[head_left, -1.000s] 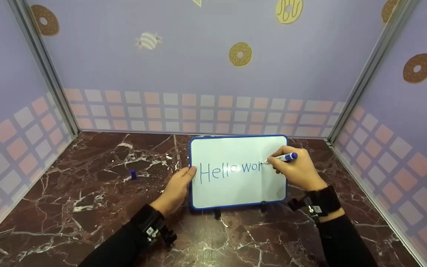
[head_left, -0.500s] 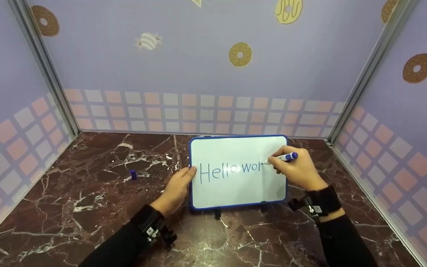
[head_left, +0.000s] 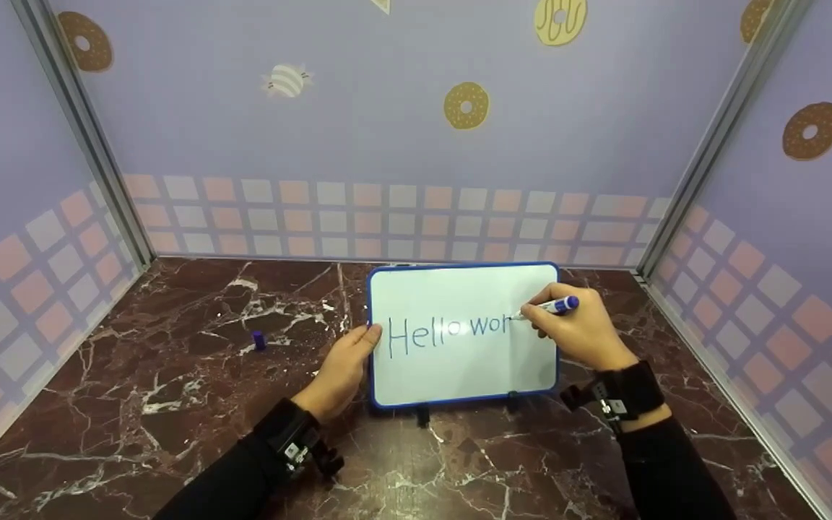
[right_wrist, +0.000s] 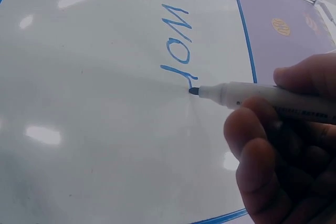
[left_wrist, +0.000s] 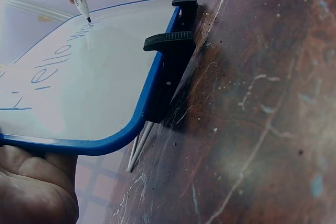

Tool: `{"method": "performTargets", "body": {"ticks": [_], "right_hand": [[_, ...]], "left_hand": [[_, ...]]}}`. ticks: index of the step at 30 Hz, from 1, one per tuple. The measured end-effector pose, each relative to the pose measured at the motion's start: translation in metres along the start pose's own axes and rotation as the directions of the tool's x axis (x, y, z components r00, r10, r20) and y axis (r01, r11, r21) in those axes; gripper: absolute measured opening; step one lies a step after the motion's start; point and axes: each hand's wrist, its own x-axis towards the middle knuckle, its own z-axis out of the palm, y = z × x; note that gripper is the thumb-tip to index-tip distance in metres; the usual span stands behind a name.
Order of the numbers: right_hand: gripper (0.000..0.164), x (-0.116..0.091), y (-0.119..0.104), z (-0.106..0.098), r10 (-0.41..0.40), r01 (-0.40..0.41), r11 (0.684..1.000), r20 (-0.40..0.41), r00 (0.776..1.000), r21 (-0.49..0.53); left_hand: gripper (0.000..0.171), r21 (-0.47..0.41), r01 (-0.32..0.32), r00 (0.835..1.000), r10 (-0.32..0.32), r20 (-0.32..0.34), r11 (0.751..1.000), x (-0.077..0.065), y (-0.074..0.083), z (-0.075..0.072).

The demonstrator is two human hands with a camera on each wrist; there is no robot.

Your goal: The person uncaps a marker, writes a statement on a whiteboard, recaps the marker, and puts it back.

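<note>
A small whiteboard with a blue frame stands tilted back on black clip feet. Blue handwriting across it reads "Hello wor". My left hand grips the board's left edge, thumb at the front of the frame and the other fingers hidden behind. In my right hand is a whiteboard marker, white with a blue end, pinched between thumb and fingers. Its dark tip is right at the end of the letter r in the right wrist view. The blue marker cap lies on the table, left of my left hand.
The dark red marbled table is bounded by a patterned purple back wall and side walls. Metal posts run up the corners. Each wrist wears a black strap with a camera mount. White rods show behind the board.
</note>
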Motion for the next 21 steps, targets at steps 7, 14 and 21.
{"method": "performTargets", "body": {"ticks": [7, 14, 21], "right_hand": [[0.011, -0.0011, -0.0023, -0.0003, -0.042, 0.042, 0.999, -0.008, 0.999, 0.022], [0.010, -0.0002, -0.0018, -0.0019, -0.092, 0.093, 0.995, -0.031, 0.995, 0.033], [0.012, -0.0003, 0.0056, -0.0058, -0.111, 0.113, 0.993, -0.064, 0.992, 0.028]], "left_hand": [[0.048, -0.018, 0.007, 1.000, -0.006, 0.008, 1.000, 0.0004, -0.0011, -0.0005], [0.048, -0.010, 0.004, 1.000, -0.004, 0.003, 1.000, 0.0002, 0.0002, -0.0001], [0.049, -0.019, 0.008, 1.000, -0.008, 0.012, 1.000, -0.0001, 0.0004, 0.0005]]}}
